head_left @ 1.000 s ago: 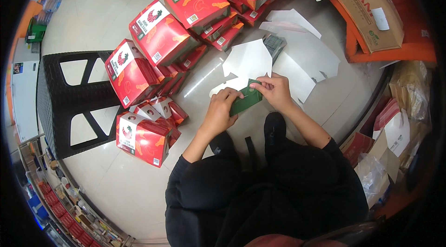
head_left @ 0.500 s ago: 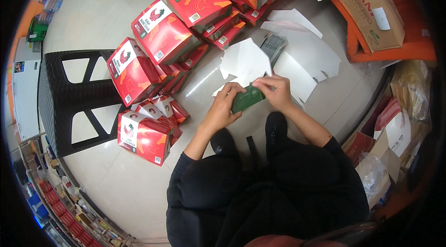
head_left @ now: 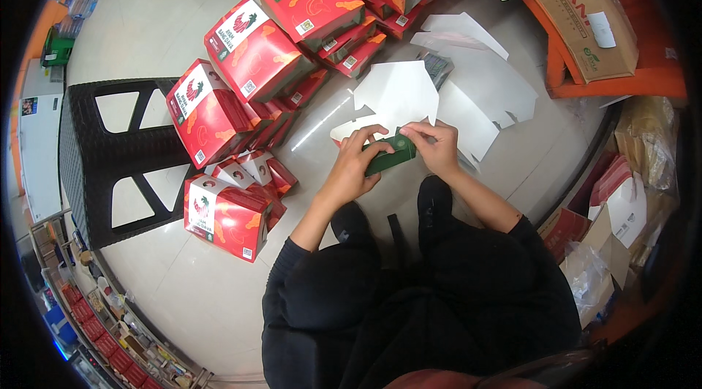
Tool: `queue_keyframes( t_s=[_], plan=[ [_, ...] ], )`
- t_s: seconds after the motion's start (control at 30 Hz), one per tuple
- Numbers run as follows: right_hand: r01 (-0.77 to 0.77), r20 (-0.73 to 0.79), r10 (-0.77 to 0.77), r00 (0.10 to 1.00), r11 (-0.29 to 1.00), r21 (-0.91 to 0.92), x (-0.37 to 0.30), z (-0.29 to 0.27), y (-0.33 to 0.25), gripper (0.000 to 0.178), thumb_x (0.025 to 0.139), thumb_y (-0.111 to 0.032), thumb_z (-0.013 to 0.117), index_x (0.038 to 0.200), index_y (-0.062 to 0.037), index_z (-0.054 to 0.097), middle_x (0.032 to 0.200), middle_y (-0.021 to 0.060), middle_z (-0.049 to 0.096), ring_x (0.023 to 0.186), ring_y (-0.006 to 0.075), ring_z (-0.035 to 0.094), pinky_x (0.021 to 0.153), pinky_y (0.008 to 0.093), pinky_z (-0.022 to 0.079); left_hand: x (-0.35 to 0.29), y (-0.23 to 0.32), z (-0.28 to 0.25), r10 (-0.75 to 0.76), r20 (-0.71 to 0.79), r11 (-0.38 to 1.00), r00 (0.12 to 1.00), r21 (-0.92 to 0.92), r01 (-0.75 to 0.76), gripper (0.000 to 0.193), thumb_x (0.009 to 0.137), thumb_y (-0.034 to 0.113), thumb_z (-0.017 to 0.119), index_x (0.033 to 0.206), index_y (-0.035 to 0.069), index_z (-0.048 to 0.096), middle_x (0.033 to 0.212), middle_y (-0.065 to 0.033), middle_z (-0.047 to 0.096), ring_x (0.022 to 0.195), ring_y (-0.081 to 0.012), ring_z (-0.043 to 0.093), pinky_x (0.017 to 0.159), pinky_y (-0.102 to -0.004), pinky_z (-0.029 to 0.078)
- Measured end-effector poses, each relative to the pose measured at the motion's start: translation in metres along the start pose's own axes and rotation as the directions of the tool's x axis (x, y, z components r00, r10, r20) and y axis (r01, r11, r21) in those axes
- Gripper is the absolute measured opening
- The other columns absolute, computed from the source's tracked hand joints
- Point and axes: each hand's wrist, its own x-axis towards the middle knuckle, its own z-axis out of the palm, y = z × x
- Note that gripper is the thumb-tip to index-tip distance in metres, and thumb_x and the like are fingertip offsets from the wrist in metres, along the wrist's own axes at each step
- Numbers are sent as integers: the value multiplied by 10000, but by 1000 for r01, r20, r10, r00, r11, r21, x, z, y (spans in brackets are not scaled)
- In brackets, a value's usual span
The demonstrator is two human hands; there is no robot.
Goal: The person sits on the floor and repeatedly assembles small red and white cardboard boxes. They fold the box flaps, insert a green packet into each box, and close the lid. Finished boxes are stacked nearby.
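In front of my feet, a food carton [head_left: 393,160] shows a dark green panel facing me, with its white inner side spreading out beyond. My left hand [head_left: 354,168] grips the left part of that panel, thumb bent against it and fingers curled over the top edge. At the panel's upper right corner, my right hand [head_left: 436,149] is closed in a pinch; its fingertips hide exactly what it holds there. Behind the carton lies a flat, unfolded white carton sheet [head_left: 479,85]. A small dark printed bundle [head_left: 436,69] shows partly between the two.
Folded red cartons [head_left: 252,49] are stacked ahead and to the left, beside a black plastic stool [head_left: 121,162] lying on its side. A brown cardboard box [head_left: 585,23] rests on orange furniture [head_left: 621,82] at the right. An opened box [head_left: 610,243] holds more carton sheets.
The carton's white part has swung slightly right and spread wider, covering more of the dark bundle. My left thumb has moved up onto the green panel, which has tilted.
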Motion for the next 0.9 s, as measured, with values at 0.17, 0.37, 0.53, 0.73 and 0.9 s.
queue_keyframes(
  t_s=[0.17,0.37,0.53,0.73,0.9],
  plan=[
    [67,294,-38,955,994,-87,5,1,-5,87,792,-62,652,854,-35,706,761,101,672,624,136,608,548,253,453,1,-6,1,75,-34,997,997,0,-75,516,533,-31,688,1017,103,567,1195,-56,498,997,-275,496,838,-376,387],
    [-147,253,45,967,904,402,-7,-31,6,137,778,-61,675,898,7,671,751,86,635,613,104,561,542,216,437,0,0,-8,18,-25,997,1000,73,-16,577,537,5,684,1089,121,560,1100,-12,582,939,-241,533,815,-359,404],
    [-285,216,224,950,907,311,0,-30,43,533,762,-173,718,1202,-15,462,1027,93,567,764,101,553,610,211,452,2,6,8,133,92,980,987,134,-145,605,554,31,670,1139,127,548,1103,0,586,930,-208,537,782,-326,392],
    [-200,187,259,948,937,-285,3,-13,48,319,846,-290,625,888,26,609,751,125,637,655,196,619,583,334,478,-9,12,32,296,207,934,933,141,-327,531,651,238,666,1158,137,545,1188,2,541,1034,-179,518,829,-328,361],
    [-384,281,366,887,923,9,-4,-21,52,363,944,-289,474,841,30,613,705,105,637,641,172,605,621,323,469,-34,-76,11,-496,-618,834,609,-534,138,476,865,358,500,1233,57,482,1281,-91,482,1192,-239,439,999,-403,301]
  ],
)
